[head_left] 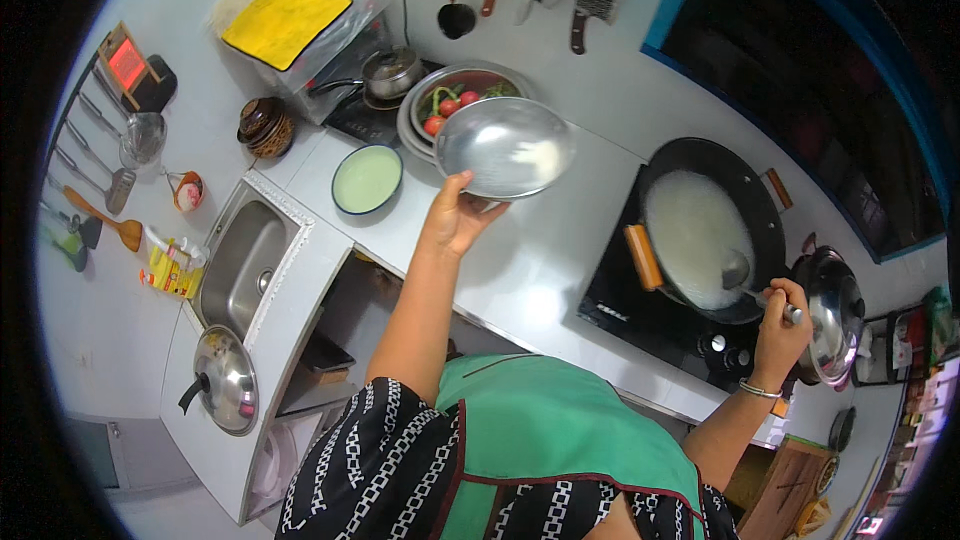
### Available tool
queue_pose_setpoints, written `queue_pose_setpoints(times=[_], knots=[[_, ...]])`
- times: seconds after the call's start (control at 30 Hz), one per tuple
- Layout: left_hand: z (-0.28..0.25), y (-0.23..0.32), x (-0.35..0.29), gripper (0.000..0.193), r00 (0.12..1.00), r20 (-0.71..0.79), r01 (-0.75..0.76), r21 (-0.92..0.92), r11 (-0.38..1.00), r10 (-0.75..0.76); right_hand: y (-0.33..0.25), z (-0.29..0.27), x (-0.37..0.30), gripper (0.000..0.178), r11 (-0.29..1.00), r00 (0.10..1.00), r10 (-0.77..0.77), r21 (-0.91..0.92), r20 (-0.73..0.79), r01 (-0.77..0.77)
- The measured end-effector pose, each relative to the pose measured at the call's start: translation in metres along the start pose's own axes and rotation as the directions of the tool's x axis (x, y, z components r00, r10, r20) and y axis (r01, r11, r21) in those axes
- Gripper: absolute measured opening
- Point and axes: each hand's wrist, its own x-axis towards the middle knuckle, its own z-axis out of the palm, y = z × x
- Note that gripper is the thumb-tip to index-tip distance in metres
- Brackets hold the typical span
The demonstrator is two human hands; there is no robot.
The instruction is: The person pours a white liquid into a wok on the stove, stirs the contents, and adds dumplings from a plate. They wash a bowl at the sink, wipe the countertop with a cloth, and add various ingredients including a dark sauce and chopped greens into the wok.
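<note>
My left hand (456, 217) grips the rim of a shiny metal bowl (490, 145), fingers beneath and thumb on top. The bowl is held tilted above the counter, with a whitish patch inside that could be residue or a reflection. In my right hand (780, 343) is the handle of a metal ladle (736, 271). Its head dips into cloudy white liquid (690, 225) near the right side of a large dark wok (768, 225) with wooden handles. The wok sits on a black stove (612, 285).
A pale green enamel basin (367, 180) and bowls of tomatoes and greens (450, 108) stand left of my held bowl. Further left are a sink (245, 275) and a metal lid (226, 380). A lidded pot (832, 315) is right of the wok; knives (590, 5) hang behind.
</note>
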Motion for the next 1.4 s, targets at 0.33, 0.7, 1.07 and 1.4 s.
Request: queue_pose_setpoints(times=[0.33, 0.7, 1.07, 1.4], knots=[[-0.187, 0.14, 0.05, 0.051, 0.961, -0.208, -0.137, 0.218, 0.966, 0.183, -0.086, 0.128, -0.02, 0.016, 0.878, 0.999, -0.014, -0.479, 0.032, 0.027], [-0.249, 0.185, 0.06, 0.045, 0.877, -0.386, -0.132, 0.378, 0.916, 0.285, -0.238, 0.431, -0.113, 0.034, 0.715, 0.332, -0.073, 0.282, 0.94, -0.639], [-0.304, 0.187, 0.107, 0.072, 0.814, -0.163, -0.108, 0.9, 0.422, 0.558, -0.231, 0.604, -0.206, 0.025, -0.011, -0.225, 0.047, -0.224, 0.973, -0.974], [-0.298, 0.175, 0.126, 0.075, 0.864, -0.147, -0.028, 0.94, 0.339, 0.482, -0.214, 0.614, -0.212, 0.022, -0.157, -0.224, 0.111, -0.205, 0.968, -0.966]])
